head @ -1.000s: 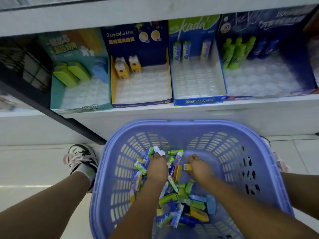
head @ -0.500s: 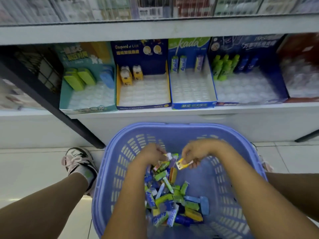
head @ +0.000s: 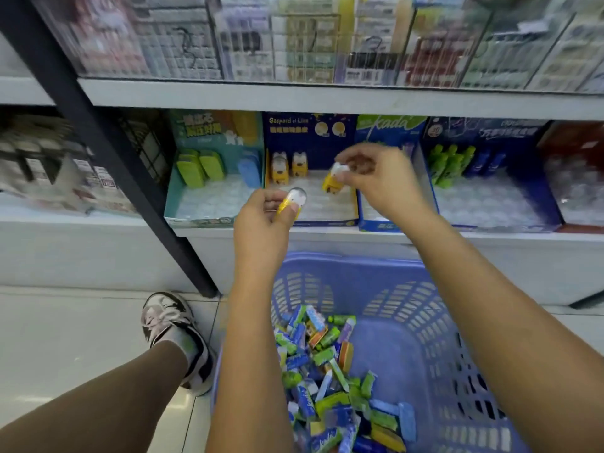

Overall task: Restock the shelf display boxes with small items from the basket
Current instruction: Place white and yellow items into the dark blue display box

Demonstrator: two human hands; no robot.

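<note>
- A yellow-and-white figure (head: 334,179) is pinched by its white top between the thumb and fingertips of the right hand (head: 376,178) at centre frame; it is held low over the clear tray of the navy display box (head: 310,132); whether it touches the tray cannot be told.
- A second figure (head: 292,201) of the same colours is gripped between the thumb and curled fingers of the left hand (head: 263,223), lower and further left, in front of that box's front edge; its rounded white end is turned upward.
- Two matching figures (head: 289,166) are seen standing in the back row at the left of the navy box; the rest of its tray is bare, so this box is judged barely begun.
- The teal box (head: 215,129) to the left and the dark blue box (head: 483,132) to the right are stocked along the back only; most of their sockets are unfilled.
- A thick heap of small items (head: 327,371) is left in the purple basket (head: 359,260) at lower centre; the bulk of the restocking is judged to remain.
- The kada box (head: 389,125) is largely covered by the right hand and forearm; the right fingertips are smeared by motion; the red box (head: 575,145) is cut off by the right edge and the basket by the bottom edge; goods on the upper shelf (head: 327,96) are too blurred to be named.
</note>
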